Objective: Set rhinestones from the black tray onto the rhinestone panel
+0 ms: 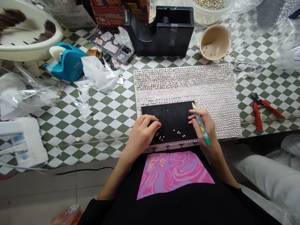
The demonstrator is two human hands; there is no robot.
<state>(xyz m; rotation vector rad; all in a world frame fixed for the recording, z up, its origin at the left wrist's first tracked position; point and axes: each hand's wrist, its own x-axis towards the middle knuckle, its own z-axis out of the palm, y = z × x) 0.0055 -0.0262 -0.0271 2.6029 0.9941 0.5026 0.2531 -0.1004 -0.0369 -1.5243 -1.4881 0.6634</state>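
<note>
A black ridged board (171, 120) lies on the near part of a white sheet (217, 103) covered with rows of shiny studs. Several small gold beads (178, 132) are scattered along the board's near side. My left hand (146, 128) rests on the board's left end, fingers curled with thumb and forefinger close together; whatever they hold, if anything, is too small to make out. At the board's right edge, my right hand (203, 123) is closed around a green and white pen (201, 126), its yellowish tip pointing away from me.
Behind the sheet stand a black tape dispenser (161, 37) and a beige cup (215, 42). Red-handled pliers (259, 114) lie at right. A blue dispenser (70, 64), plastic scraps and a white power strip (22, 142) are at left. A person's grey-clad leg (264, 172) is at lower right.
</note>
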